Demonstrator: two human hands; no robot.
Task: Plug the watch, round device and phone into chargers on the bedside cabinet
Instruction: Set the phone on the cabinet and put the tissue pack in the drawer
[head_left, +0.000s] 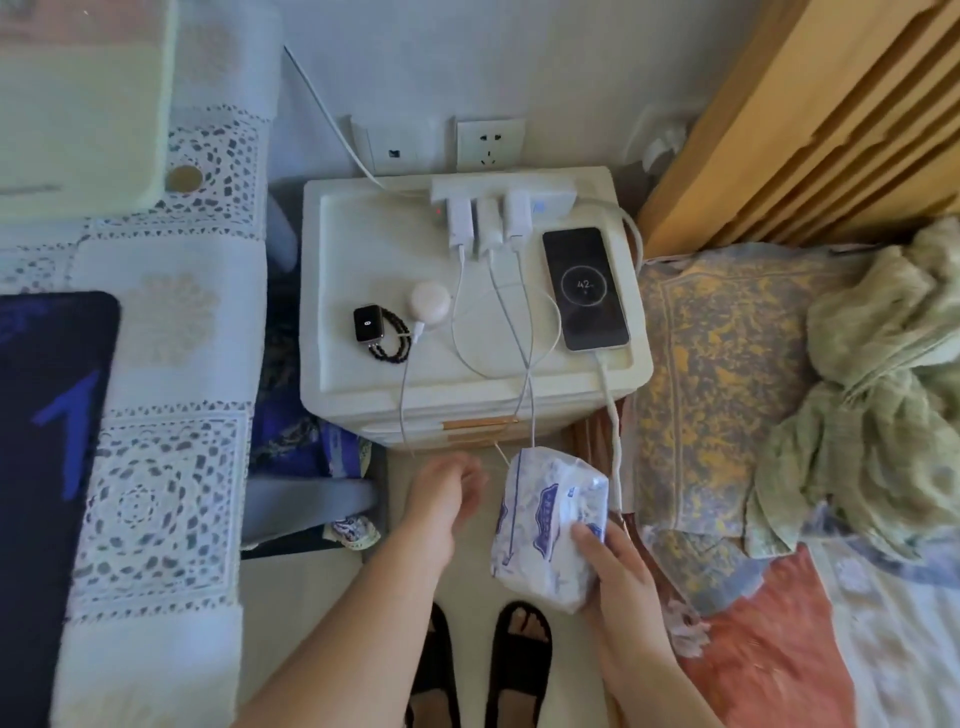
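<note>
ahead on the bedside cabinet (363, 228): watch (368, 323), round device (430, 306), phone (585, 288), all cabled.
loose, empty left hand (441, 488) nearer the watch; my right hand (608, 561) grips a tissue pack (540, 519).

Cream white is seen on the bedside cabinet (363, 397), plain white on the chargers (488, 221) and their cables (607, 387). The phone (585, 289) and watch (368, 323) are faced in black; the round device (430, 306) is tinted pale pink. The packet (545, 525) is printed white with blue patterning. The pillow (717, 395) is patterned in mustard and grey-blue; the blanket (872, 374) is coloured pale green.
</note>
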